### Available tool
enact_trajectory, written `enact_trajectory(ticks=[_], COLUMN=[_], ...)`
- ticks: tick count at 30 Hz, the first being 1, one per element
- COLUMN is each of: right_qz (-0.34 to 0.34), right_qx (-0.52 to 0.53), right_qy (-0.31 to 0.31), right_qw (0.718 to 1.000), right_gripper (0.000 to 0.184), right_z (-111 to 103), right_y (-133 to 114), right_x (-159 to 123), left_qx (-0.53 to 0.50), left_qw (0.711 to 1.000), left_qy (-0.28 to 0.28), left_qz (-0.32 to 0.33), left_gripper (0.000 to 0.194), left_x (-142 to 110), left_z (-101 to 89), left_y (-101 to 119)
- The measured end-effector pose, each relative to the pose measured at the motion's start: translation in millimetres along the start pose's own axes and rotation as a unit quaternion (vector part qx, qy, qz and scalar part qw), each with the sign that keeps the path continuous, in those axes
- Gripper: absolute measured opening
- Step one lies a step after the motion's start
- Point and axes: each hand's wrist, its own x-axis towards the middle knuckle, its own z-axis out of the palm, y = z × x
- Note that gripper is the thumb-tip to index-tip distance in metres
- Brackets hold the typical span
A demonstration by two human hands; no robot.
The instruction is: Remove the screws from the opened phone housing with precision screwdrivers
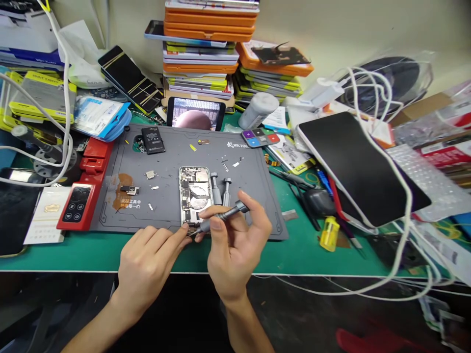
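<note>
An opened smartphone point(195, 192) with bare circuit parts lies on the grey work mat point(169, 147). My right hand point(237, 240) holds a grey precision screwdriver point(224, 215), its tip slanting down to the phone's bottom edge. Pressed against that same lower edge are the fingers of my left hand point(152, 260); they are closed together, and whether they pinch a small part is hidden. Two more grey screwdrivers point(221, 190) lie beside the phone on its right. A black battery point(153, 140) and a small camera module point(130, 190) rest further left on the mat.
A phone playing a picture point(196, 113) leans at the back before stacked orange boxes point(209, 29). At the left stands a red device point(79, 203) with buttons. A black tablet point(356, 166), white cables point(406, 215) and a yellow-handled tool point(329, 234) crowd the right.
</note>
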Motion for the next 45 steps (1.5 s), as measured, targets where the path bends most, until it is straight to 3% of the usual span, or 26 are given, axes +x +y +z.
enact_trajectory(ticks=[35,45], right_qz=[-0.007,-0.009], right_qx=[-0.040,-0.011], right_qy=[0.013,-0.005], right_qw=[0.999,1.000], right_gripper=[0.054,0.058], right_z=[-0.5,-0.8], right_y=[-2.0,-0.6], right_x=[0.2,1.0], left_qx=[-0.002,-0.003], left_qw=[1.000,1.000], left_qy=[-0.005,-0.001], left_qz=[-0.004,-0.004], left_gripper=[0.027,0.028], left_x=[0.2,0.2], left_z=[-1.3,-0.6], left_y=[1.0,0.4])
